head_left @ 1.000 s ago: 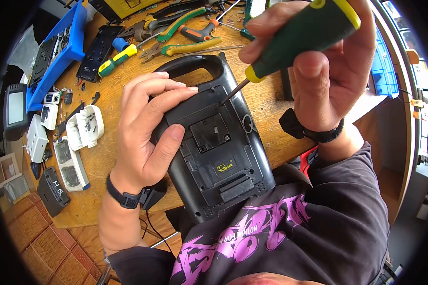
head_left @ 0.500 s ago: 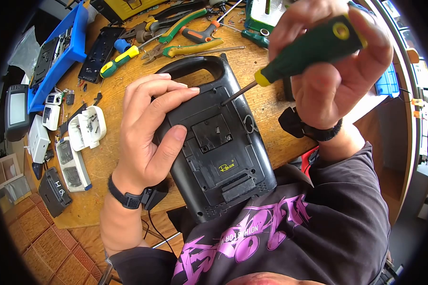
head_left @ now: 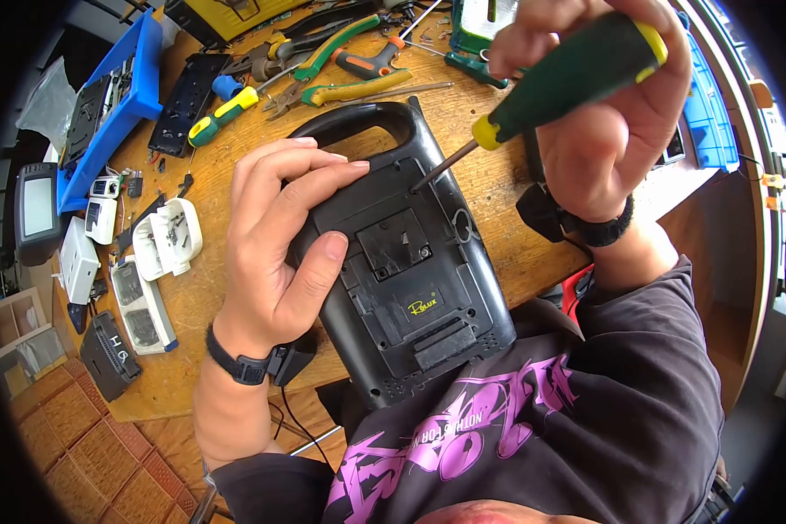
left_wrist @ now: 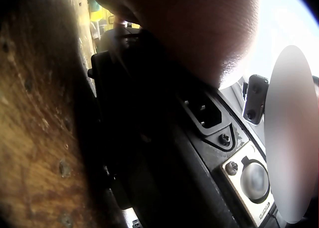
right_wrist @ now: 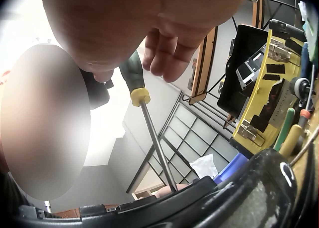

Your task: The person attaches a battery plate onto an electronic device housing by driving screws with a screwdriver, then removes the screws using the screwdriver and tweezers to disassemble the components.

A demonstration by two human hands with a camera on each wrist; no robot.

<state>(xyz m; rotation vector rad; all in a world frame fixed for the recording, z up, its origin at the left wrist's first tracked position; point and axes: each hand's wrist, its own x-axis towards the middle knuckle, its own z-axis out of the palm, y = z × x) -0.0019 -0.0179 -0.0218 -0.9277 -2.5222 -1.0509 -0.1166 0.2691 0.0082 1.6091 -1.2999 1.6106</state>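
Observation:
A black Rolux battery charger (head_left: 393, 327) with a carry handle leans on the table edge against the person's shirt. The left hand (head_left: 275, 240) lies over its left side, fingers and thumb resting on the upper face. In the left wrist view, a power socket (left_wrist: 204, 112) shows on the charger's side below that hand. The right hand (head_left: 607, 148) holds a green and yellow screwdriver (head_left: 568, 79) by the handle, fingers about its butt end. Its shaft slants down to a screw hole near the charger's upper right corner; the tip is hidden inside.
Pliers (head_left: 358, 90), a T-handle tool (head_left: 371, 63) and a yellow-green screwdriver (head_left: 223, 116) lie beyond the charger. Left are a blue bin (head_left: 118, 122), a white case (head_left: 168, 236) with small screws inside, and several device parts. A yellow toolbox (head_left: 236, 16) stands at the back.
The right hand shifts its grip and turns the screwdriver handle, its fingers moving about the butt end. The tip keeps to the same hole. The left hand stays put on the charger.

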